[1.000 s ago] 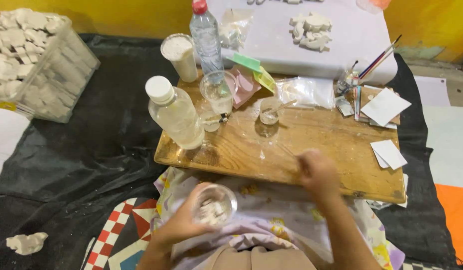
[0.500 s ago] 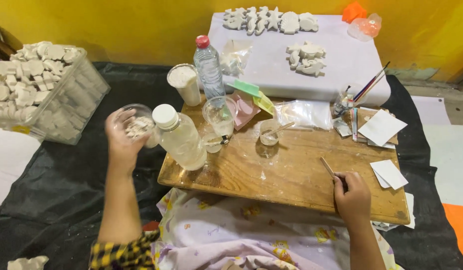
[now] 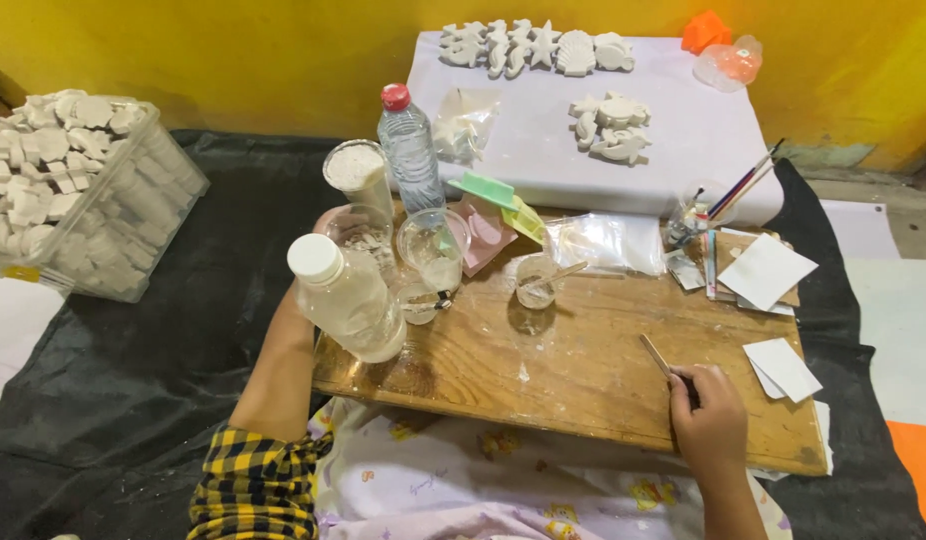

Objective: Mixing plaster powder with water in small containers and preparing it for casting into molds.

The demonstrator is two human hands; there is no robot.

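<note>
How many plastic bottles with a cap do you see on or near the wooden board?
2. A bottle with a white cap stands at the wooden board's left edge, hiding the left hand. A clear bottle with a red cap stands behind the cups. No others show.

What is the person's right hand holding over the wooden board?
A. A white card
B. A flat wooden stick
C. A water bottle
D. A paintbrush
B: the right hand grips a thin flat wooden stick that angles up from its fingers above the wooden board.
</note>
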